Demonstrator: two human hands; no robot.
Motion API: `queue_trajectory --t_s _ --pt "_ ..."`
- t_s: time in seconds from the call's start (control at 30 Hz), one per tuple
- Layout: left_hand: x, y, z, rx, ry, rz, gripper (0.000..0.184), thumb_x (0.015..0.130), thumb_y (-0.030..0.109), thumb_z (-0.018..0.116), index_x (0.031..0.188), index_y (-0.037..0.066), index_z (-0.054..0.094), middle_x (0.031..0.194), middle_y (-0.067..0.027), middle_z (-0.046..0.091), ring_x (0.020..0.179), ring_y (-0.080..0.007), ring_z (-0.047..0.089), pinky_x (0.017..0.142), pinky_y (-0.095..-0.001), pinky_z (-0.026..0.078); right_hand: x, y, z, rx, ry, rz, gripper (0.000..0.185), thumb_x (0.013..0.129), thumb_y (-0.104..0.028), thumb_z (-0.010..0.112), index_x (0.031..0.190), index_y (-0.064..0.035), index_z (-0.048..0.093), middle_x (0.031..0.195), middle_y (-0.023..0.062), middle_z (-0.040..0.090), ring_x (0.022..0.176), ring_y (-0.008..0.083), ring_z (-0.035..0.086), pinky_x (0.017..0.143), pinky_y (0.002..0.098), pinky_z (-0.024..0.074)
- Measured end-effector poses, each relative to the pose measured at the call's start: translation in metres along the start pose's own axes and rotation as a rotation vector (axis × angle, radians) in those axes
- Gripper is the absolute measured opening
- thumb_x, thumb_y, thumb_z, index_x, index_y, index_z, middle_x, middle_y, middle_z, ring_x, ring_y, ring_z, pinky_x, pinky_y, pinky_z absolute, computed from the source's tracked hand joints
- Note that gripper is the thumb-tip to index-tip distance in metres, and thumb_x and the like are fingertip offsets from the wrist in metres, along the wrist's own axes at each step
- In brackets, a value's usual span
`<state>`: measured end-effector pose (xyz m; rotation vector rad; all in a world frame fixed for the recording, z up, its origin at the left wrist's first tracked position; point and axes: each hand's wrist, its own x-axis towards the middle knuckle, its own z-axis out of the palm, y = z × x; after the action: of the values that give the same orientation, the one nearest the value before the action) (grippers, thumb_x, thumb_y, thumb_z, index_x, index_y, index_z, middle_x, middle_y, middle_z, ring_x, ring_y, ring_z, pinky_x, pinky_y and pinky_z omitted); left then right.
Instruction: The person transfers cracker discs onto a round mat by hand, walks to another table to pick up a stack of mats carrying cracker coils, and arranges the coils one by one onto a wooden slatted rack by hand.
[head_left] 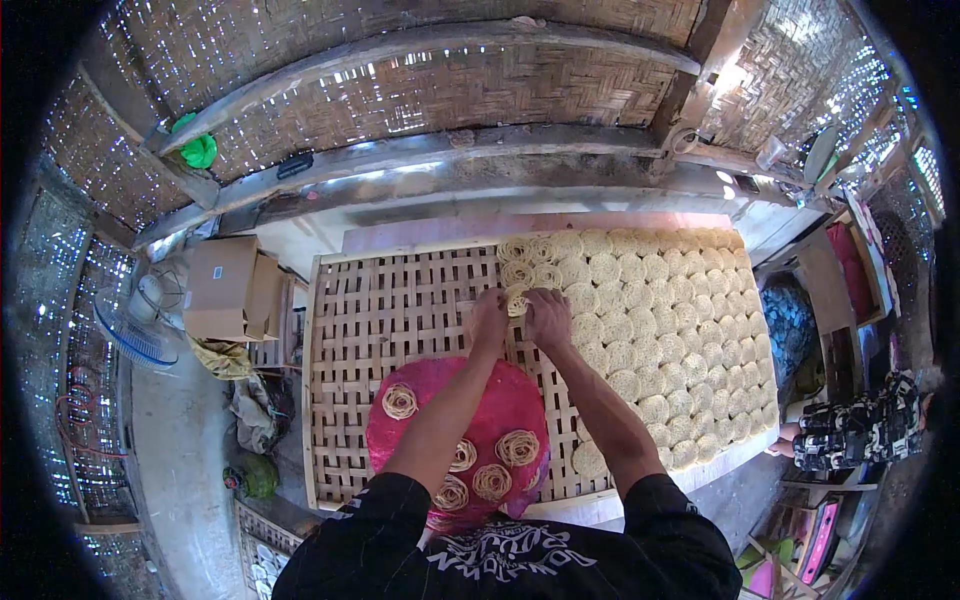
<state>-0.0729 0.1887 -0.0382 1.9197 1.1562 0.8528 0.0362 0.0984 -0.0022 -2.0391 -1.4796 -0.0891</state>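
Both of my hands meet over a woven slatted rack [400, 300]. My left hand [489, 318] and my right hand [548, 318] have their fingers closed at the two sides of a pale noodle coil [517, 301]. Looser coils [515, 250] lie just beyond my hands, and flat round noodle discs [650, 320] cover the rack's right part in rows. Nearer my body, a round pink tray [420, 440] rests on the rack's front part, partly under my left forearm. Several noodle coils [518, 448] sit on it, spaced apart.
A cardboard box [218, 290] and a fan [135, 330] are at the left. A person in patterned clothing [860, 425] is at the right, beyond the rack. Wooden beams [420, 165] and a woven wall stand behind the rack. A green gas cylinder [258, 476] is at lower left.
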Motion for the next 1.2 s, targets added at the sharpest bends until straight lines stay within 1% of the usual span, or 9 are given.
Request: queue_trajectory --t_s 0.07,0.2,0.33,0.53,0.77,0.9,1.0,1.1,1.2 --pt "0.003 -0.015 0.012 -0.194 -0.062 -0.145 0.013 0.079 0.005 0.067 0.093 0.005 0.066 0.089 -0.0158 0.063 0.088 -0.0323 0.063 0.073 -0.0432 0.050 -0.003 -0.002 -0.004 -0.112 -0.045 0.006 0.031 0.076 -0.007 0.061 0.106 -0.0101 0.067 0.105 0.0105 0.064 0.102 0.0309 0.057 0.088 0.0454 0.0417" --pt "-0.010 0.017 -0.028 0.118 -0.086 0.154 0.014 0.078 0.007 0.069 0.093 0.006 0.068 0.094 -0.0140 0.061 0.093 -0.0321 0.061 0.076 -0.0418 0.050 -0.011 -0.002 -0.004 -0.157 -0.061 0.044 0.031 0.076 -0.009 0.062 0.107 -0.0106 0.066 0.112 0.0109 0.059 0.105 0.0316 0.053 0.087 0.0459 0.0405" --pt "-0.040 0.002 -0.081 0.015 -0.056 0.198 0.015 0.077 0.009 0.071 0.092 0.006 0.068 0.096 -0.0122 0.060 0.093 -0.0319 0.061 0.079 -0.0412 0.050 -0.031 -0.032 -0.021 -0.084 0.057 0.002 0.031 0.076 -0.009 0.062 0.107 -0.0103 0.064 0.112 0.0127 0.058 0.106 0.0335 0.053 0.087 0.0471 0.0407" --pt "-0.150 -0.049 -0.208 0.307 -0.012 -0.180 0.027 0.070 0.020 0.079 0.092 0.010 0.066 0.098 -0.0088 0.062 0.095 -0.0308 0.061 0.083 -0.0421 0.051 -0.119 -0.112 -0.018 0.255 -0.186 -0.200 0.032 0.077 -0.009 0.065 0.108 -0.0077 0.063 0.107 0.0137 0.060 0.103 0.0354 0.054 0.089 0.0488 0.0422" --pt "-0.173 -0.063 -0.231 0.506 0.041 0.064 0.037 0.067 0.028 0.082 0.095 0.010 0.066 0.102 -0.0084 0.060 0.102 -0.0307 0.059 0.087 -0.0434 0.051 -0.151 -0.137 0.007 0.268 -0.237 -0.184 0.028 0.078 -0.013 0.067 0.106 -0.0082 0.065 0.106 0.0147 0.063 0.097 0.0362 0.057 0.086 0.0465 0.0461" --pt "-0.155 -0.071 -0.239 0.550 -0.178 0.138 0.030 0.074 0.020 0.075 0.100 0.007 0.067 0.098 -0.0129 0.061 0.095 -0.0315 0.062 0.081 -0.0442 0.052 -0.151 -0.140 0.001 0.248 -0.290 -0.143 0.027 0.079 -0.014 0.066 0.106 -0.0076 0.065 0.104 0.0151 0.064 0.099 0.0358 0.057 0.087 0.0470 0.0462" --pt "-0.147 -0.058 -0.246 0.520 -0.124 0.261 0.025 0.076 0.020 0.073 0.096 0.007 0.067 0.085 -0.0118 0.061 0.087 -0.0315 0.062 0.077 -0.0435 0.053 -0.153 -0.139 0.004 0.270 -0.255 -0.154 0.026 0.080 -0.013 0.066 0.105 -0.0071 0.065 0.104 0.0157 0.064 0.099 0.0368 0.058 0.088 0.0483 0.0461" --pt "-0.138 -0.049 -0.249 0.460 -0.148 -0.012 0.023 0.080 0.020 0.068 0.099 0.008 0.070 0.095 -0.0104 0.068 0.086 -0.0273 0.065 0.076 -0.0421 0.054 -0.153 -0.135 0.006 0.346 -0.296 -0.083 0.031 0.084 -0.017 0.066 0.114 -0.0083 0.064 0.111 0.0152 0.064 0.106 0.0349 0.059 0.090 0.0446 0.0475" --pt "-0.141 -0.027 -0.255 -0.233 -0.191 -0.199 0.025 0.082 0.018 0.067 0.103 0.004 0.068 0.092 -0.0103 0.068 0.084 -0.0201 0.064 0.075 -0.0384 0.051 -0.149 -0.141 -0.002 0.785 -0.352 0.210 0.042 0.086 -0.023 0.068 0.123 -0.0047 0.059 0.121 0.0143 0.063 0.111 0.0295 0.060 0.088 0.0384 0.0498"
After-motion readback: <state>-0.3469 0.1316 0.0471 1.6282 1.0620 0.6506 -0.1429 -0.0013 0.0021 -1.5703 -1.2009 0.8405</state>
